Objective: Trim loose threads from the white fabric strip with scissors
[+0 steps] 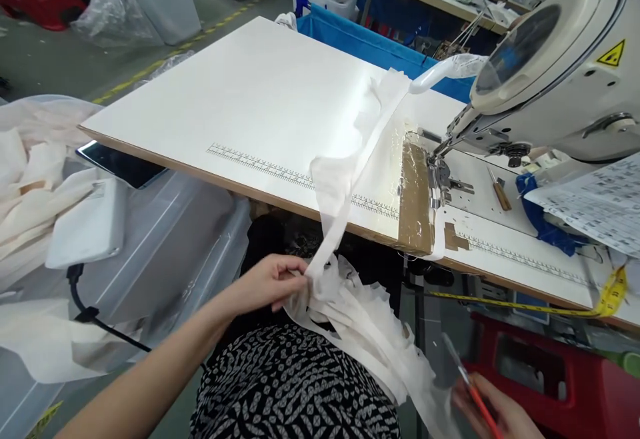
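Note:
My left hand [281, 282] pinches a strip of thin white fabric [335, 206] at the table's front edge. The strip runs up over the white tabletop [240, 92] to a white tube [445, 72]. More white fabric [365, 326] lies bunched on the lap and trails down to the lower right. There my right hand [493, 406], slightly blurred, is closed around a red-handled tool [483, 409] with a slim grey end pointing up. The sewing machine [560, 79] stands on the right, its needle area next to a brown taped strip.
On the left, a translucent bin [175, 246] bears pale fabric, a white power bank [93, 226] with a black cable, and a dark phone [120, 162]. A yellow tape measure [613, 292] hangs along the right table edge. A red stool [595, 386] stands at lower right.

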`<state>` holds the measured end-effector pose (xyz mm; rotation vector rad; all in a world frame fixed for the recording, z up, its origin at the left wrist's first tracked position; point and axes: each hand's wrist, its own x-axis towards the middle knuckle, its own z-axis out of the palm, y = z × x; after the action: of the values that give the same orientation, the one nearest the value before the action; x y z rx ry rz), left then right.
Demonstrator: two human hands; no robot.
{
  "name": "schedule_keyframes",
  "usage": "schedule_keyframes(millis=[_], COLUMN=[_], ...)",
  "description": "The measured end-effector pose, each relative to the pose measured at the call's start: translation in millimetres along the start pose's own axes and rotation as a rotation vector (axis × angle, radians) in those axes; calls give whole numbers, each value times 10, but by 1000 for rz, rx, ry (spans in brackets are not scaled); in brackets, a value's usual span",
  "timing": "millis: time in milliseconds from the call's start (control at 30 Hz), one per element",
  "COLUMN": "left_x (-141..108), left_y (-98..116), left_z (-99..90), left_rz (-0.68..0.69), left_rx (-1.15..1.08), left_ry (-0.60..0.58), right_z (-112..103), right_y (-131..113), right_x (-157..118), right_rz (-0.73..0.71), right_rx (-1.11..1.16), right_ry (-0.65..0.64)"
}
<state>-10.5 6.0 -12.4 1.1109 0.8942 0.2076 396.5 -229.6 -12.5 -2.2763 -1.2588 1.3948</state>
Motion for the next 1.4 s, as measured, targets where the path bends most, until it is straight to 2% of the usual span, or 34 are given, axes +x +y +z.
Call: schedule_keyframes(millis=[100,200,267,367,533,733,967,1067,1400], left_x=[-20,-44,-58,-73,-88,-106,-100,-95,-78], left_y=[-114,-128,-121,-103,-42,-11,-61,-59,-74], left_z=[188,291,310,300,279,270,281,284,261], left_rz=[-27,-14,-17,-31,-42,-48,-49,-53,-42], left_rx=[-170,-255,-263,-271,-258,-286,-307,-308,-319], left_ry=[-24,4,31,70,104,100,117,123,115], right_z=[295,510,595,662,697,678,694,719,803], right_y=[-648,-1252,-1517,-1731,-1927,-2073,-2073,-2062,-2003], right_x=[183,384,531,749,962,986,943,926,933], right_rz=[-154,-318,-390,-466,-548,-540,-541,-551,-522], right_rx=[-155,-180,-220,-303,-347,-386,-549,-559,-530], right_ry=[-100,-277,-389,-478,-519,-516,-399,-348,-292])
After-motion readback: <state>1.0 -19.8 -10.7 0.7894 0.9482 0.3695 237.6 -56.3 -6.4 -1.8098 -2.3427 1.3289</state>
